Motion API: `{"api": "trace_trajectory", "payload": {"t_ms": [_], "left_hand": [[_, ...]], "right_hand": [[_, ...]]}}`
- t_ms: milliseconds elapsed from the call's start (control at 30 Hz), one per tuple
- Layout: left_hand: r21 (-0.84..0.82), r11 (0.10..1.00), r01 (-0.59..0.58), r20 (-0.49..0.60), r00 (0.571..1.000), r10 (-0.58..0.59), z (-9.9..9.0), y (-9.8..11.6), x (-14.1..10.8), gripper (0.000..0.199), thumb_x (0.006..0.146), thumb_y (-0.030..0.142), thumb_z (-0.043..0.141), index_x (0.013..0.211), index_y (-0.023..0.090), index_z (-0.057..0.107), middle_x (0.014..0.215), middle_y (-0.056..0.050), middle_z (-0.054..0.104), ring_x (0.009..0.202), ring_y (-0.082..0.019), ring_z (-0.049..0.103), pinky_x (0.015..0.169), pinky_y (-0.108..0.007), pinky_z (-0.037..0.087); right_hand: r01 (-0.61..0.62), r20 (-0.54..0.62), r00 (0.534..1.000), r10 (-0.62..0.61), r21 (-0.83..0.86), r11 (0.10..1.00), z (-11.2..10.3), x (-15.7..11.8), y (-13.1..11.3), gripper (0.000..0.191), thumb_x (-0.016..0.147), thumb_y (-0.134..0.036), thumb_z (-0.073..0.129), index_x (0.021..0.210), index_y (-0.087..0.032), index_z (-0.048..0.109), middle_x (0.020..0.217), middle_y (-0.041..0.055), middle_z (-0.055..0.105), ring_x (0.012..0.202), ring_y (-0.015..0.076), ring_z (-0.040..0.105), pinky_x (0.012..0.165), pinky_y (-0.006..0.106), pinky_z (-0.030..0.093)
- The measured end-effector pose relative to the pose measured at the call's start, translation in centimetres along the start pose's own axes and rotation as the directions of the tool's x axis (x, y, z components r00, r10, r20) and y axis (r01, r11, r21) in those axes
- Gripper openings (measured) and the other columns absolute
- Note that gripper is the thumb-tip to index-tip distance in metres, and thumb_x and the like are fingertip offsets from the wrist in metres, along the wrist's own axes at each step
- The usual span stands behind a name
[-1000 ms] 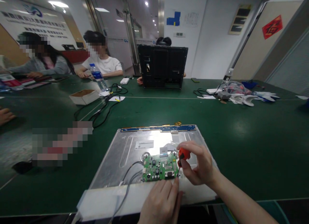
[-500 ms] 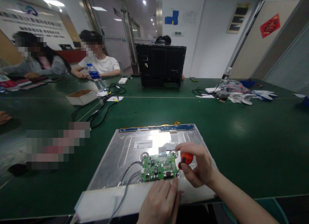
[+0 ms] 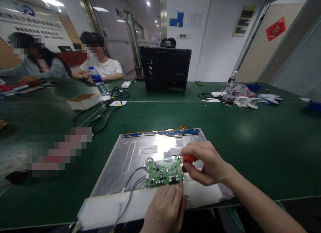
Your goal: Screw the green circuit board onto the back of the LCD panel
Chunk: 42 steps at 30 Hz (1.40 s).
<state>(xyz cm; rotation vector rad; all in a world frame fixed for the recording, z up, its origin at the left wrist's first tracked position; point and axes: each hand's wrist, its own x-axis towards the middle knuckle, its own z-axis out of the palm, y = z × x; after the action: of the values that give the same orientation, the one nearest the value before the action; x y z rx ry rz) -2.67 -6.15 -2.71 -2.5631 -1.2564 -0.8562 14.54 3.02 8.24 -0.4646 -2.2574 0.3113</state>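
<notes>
A metal-backed display panel point(image 3: 120, 166) lies face down on the green table. On its near half sits a green circuit board point(image 3: 160, 174), with grey cables point(image 3: 133, 189) running from its left side. My right hand point(image 3: 204, 162) is closed round the red-orange handle of a short screwdriver point(image 3: 187, 158); its thin shaft points down to the board's near right corner. My left hand point(image 3: 165, 204) lies along the board's near edge with fingers stretched out, the index fingertip beside that same corner. Any screw under the tip is too small to make out.
Along the panel's far edge runs a blue circuit strip point(image 3: 160, 133). Beyond are a white box point(image 3: 84, 102), black cables point(image 3: 110, 112), a water bottle point(image 3: 99, 82) and an upright black monitor point(image 3: 167, 69). Gloves point(image 3: 247, 102) lie at right. Co-workers sit opposite and at left.
My right hand has turned about the screwdriver, its wrist lifted and the handle tilted differently, the tip staying at the corner. My left hand stays nearly still. The view has shifted slightly.
</notes>
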Motion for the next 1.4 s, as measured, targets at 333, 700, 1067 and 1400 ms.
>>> {"api": "trace_trajectory", "payload": {"t_ms": [333,700,1067,1400], "left_hand": [[-0.007,1.000,0.013,-0.003,1.000,-0.013,0.2,0.1,-0.2,0.024,0.097,0.016,0.036,0.111,0.011,0.055,0.074,-0.006,0.059,0.062,-0.020,0.059,0.055,-0.033,0.049],[-0.008,1.000,0.010,0.002,1.000,-0.010,0.0,0.0,-0.1,0.024,0.097,0.017,0.037,0.113,0.010,0.054,0.075,-0.007,0.060,0.064,-0.021,0.060,0.057,-0.034,0.051],[-0.019,1.000,0.025,0.035,0.999,-0.024,0.0,0.0,-0.1,0.025,0.097,0.018,0.036,0.113,0.010,0.054,0.074,-0.007,0.059,0.063,-0.020,0.059,0.057,-0.032,0.049],[-0.020,1.000,0.020,0.014,1.000,-0.020,0.0,-0.1,-0.2,0.024,0.097,0.018,0.037,0.112,0.011,0.054,0.074,-0.006,0.060,0.062,-0.021,0.059,0.056,-0.033,0.048]], "right_hand": [[-0.212,0.415,0.809,0.416,-0.454,0.865,-2.5,4.9,-2.2,0.044,0.088,-0.052,0.050,0.065,-0.018,0.063,0.053,0.0002,0.056,0.051,0.0112,0.046,0.053,0.027,0.022],[-0.096,0.611,0.717,0.337,-0.392,0.915,-3.9,5.8,-2.7,0.025,0.081,-0.044,0.065,0.088,-0.021,0.068,0.073,0.0008,0.070,0.064,0.0159,0.060,0.052,0.028,0.026],[-0.072,0.590,0.728,0.349,-0.440,0.895,-4.3,5.3,-3.0,0.012,0.084,-0.029,0.061,0.090,-0.018,0.064,0.083,0.0037,0.069,0.071,0.0182,0.062,0.056,0.028,0.035],[-0.063,0.580,0.745,0.329,-0.429,0.901,-3.9,5.2,-3.2,0.016,0.087,-0.034,0.059,0.088,-0.019,0.066,0.076,0.0027,0.069,0.069,0.0179,0.062,0.057,0.028,0.033]]}}
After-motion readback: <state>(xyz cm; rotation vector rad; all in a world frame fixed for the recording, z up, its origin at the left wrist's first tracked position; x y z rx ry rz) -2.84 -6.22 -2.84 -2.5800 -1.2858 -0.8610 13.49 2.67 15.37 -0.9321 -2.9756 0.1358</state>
